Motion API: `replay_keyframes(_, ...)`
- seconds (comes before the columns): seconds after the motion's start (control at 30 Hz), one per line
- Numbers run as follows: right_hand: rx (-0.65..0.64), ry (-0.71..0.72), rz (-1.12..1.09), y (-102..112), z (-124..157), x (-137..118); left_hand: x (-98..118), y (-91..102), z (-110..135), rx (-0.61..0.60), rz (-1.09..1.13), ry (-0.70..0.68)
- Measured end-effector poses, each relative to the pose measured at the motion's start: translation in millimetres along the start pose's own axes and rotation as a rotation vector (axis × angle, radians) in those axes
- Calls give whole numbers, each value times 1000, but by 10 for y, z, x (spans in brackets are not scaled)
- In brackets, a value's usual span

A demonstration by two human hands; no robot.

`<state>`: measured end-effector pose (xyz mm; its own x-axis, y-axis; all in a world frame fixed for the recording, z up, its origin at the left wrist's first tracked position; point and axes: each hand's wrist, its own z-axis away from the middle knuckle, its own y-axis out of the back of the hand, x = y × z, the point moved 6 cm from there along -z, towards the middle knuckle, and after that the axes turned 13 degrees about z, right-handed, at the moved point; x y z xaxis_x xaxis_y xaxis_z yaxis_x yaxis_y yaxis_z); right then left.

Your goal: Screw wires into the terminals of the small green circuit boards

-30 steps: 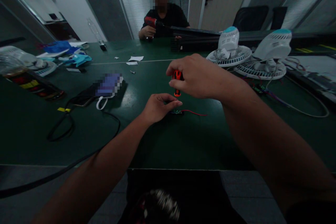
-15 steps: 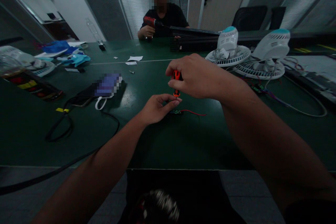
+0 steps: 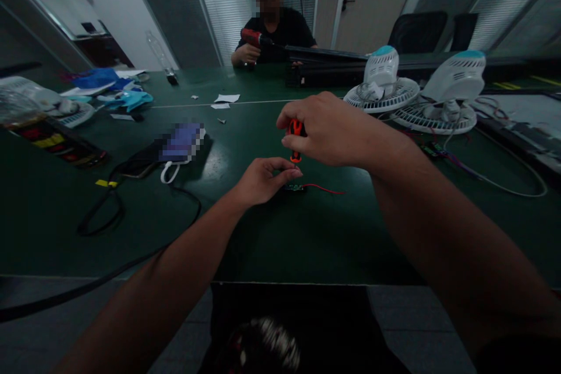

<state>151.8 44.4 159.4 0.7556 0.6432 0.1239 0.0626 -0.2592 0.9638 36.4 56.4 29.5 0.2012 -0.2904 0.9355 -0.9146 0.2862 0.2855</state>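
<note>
My right hand (image 3: 326,128) is wrapped round the orange and black handle of a screwdriver (image 3: 295,158), which stands upright with its tip down. Just below the handle, the thumb and fingers of my left hand (image 3: 265,181) are pinched together at the screwdriver's tip. Whatever they pinch is too small and covered to make out. Under the left fingertips lies a small green circuit board (image 3: 294,187), partly hidden by the hand. From its right side a thin red wire (image 3: 324,188) runs across the green table (image 3: 307,245).
White fans (image 3: 381,79) rest face down at the right, near a wired circuit board (image 3: 433,150). A phone (image 3: 182,141) with a white cable, a black cable (image 3: 118,210) and a bottle (image 3: 56,140) are at the left. Opposite, a person (image 3: 274,29) holds a red power drill (image 3: 250,37).
Both hands keep nearly the same place and grip at the screwdriver. The whole view has shifted very slightly; the board and red wire lie as before.
</note>
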Motion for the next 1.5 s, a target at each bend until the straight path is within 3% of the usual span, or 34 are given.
replay_keyframes(1.5, -5, -4, 0, 0, -8, 9, 18, 43, -9, 57, -59, 25)
